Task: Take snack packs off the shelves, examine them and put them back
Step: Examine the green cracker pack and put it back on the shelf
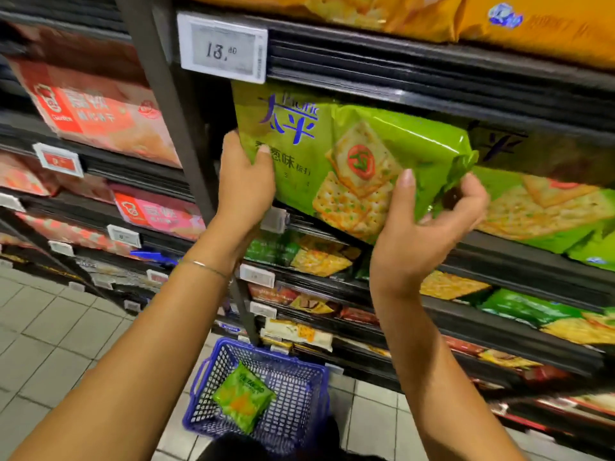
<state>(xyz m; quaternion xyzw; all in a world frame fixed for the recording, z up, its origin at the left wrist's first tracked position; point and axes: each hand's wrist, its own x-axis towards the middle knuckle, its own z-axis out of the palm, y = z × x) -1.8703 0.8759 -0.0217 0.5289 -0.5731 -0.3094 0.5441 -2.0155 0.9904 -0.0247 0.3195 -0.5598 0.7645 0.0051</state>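
Observation:
A large green cracker pack [336,151] with blue characters and pictured crackers is held up in front of the shelf, tilted down to the right. My left hand [244,181] grips its left edge, thumb across the front. My right hand [429,217] holds its lower right end, thumb on the front and fingers curled round the crimped seal. More green packs of the same kind [545,211] lie on the shelf behind and to the right.
A dark shelf upright [173,104] stands left of the pack, with a price tag reading 13 [223,48] above. Red cracker boxes [96,111] fill the left shelves, orange packs [532,24] the top. A blue basket [299,387] holding a small green pack [243,397] sits on the tiled floor.

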